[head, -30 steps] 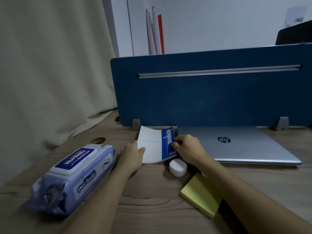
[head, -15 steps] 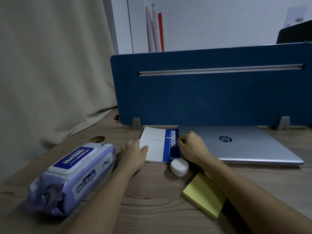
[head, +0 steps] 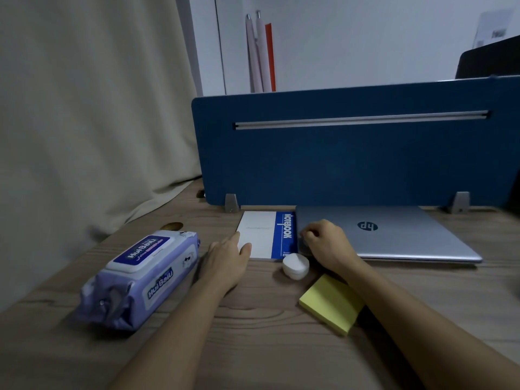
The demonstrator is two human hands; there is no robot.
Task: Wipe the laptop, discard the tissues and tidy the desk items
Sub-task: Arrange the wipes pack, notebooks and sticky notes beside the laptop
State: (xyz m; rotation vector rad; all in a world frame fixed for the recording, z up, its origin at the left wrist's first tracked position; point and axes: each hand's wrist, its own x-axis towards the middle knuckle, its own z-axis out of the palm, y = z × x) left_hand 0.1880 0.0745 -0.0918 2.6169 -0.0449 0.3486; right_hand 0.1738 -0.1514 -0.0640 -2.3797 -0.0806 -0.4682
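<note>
A closed silver laptop (head: 408, 237) lies flat against the blue divider. A white and blue notebook (head: 260, 235) lies flat on the desk just to its left, edge to edge with it. My left hand (head: 225, 260) touches the notebook's near left corner with straight fingers. My right hand (head: 326, 246) rests on the laptop's near left corner, its fingers curled beside the notebook's blue edge with nothing visibly in them. A purple wet-wipe pack (head: 140, 277) lies at the left. No loose tissue is in view.
A small white round case (head: 295, 266) sits between my hands, in front of the notebook. A yellow sticky-note pad (head: 330, 304) lies under my right forearm. The blue divider (head: 337, 164) closes off the back of the wooden desk (head: 253, 350). A curtain (head: 84, 108) hangs on the left.
The notebook, lifted and bent a second ago, now lies flat beside the laptop. My right hand's fingers have shifted off its blue edge towards the laptop.
</note>
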